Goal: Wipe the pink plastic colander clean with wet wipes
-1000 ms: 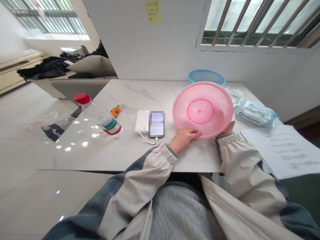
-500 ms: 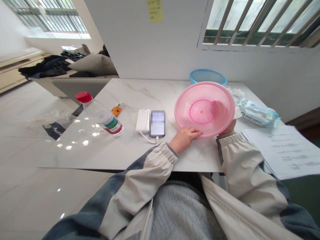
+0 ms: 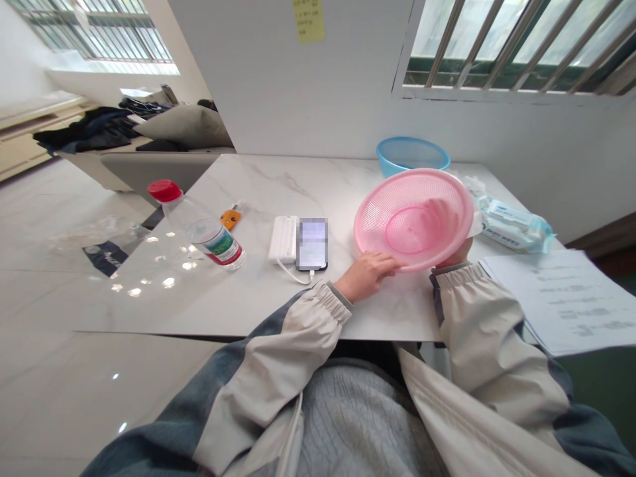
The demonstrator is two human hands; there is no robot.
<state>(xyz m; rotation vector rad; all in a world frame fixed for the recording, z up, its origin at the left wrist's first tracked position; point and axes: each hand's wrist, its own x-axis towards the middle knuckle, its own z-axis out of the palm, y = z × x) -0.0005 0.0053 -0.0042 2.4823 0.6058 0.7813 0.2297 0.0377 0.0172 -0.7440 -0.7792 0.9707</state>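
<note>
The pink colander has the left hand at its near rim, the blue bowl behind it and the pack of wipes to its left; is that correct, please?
Not quite: the head view shows the pack of wipes to the right of the pink colander; the left hand and the blue bowl are as you say.

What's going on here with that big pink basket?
Someone is handling the pink basket, which is tilted toward them at the table. Their left hand holds its near rim. Their right hand is behind its right side, mostly hidden, close to something white. A blue basket sits farther back.
</note>
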